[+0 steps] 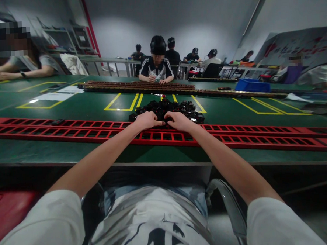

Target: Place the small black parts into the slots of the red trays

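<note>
A heap of small, shiny black parts (168, 106) lies on the green table behind two long red slotted racks. My left hand (146, 120) is at the near side of the heap, fingers curled and thumb pointing right. Facing it, my right hand (178, 121) has its fingers bent in towards the left thumb. A narrow gap shows between the two hands, with dark parts in it. What the fingertips grip, if anything, blends into the black heap. Both wrists are above the red racks (164, 135). One black piece (57, 122) rests on the rack at the left.
Behind the heap lie long brown strips (139, 86) and a blue bin (252, 85). Yellow tape (121, 109) marks the green tabletop (90, 108); white papers (56, 95) lie at the left. A co-worker (157, 63) sits opposite, another person (23, 57) at the left.
</note>
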Demonstrator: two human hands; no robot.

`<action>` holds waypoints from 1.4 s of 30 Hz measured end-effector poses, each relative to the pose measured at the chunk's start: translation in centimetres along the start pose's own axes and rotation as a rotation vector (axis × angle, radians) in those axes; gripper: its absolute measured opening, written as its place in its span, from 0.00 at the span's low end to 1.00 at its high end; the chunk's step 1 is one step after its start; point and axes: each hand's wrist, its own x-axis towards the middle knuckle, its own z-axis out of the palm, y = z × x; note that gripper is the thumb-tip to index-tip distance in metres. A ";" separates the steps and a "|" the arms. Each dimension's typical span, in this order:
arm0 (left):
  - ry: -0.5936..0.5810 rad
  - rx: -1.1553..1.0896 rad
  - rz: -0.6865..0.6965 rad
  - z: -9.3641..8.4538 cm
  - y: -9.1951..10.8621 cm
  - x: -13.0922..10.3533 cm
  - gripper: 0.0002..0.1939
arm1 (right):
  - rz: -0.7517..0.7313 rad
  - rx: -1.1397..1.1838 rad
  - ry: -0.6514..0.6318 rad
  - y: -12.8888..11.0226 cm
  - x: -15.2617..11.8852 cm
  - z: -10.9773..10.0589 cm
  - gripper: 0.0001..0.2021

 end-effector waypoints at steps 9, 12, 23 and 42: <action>-0.040 -0.152 0.347 0.2 -2.8 0.5 0.20 | 0.021 -0.015 -0.010 -0.6 -0.1 -0.6 0.16; -0.081 -0.208 0.372 0.0 -3.7 0.6 0.17 | 0.021 -0.020 -0.021 -0.6 0.0 -0.7 0.17; -0.164 -0.211 0.364 0.2 -4.1 1.2 0.15 | -0.001 -0.032 -0.043 -0.4 -0.2 -0.3 0.18; -0.047 -0.162 0.413 0.5 -3.3 0.3 0.17 | 0.299 -0.324 0.030 0.4 -0.5 -1.7 0.15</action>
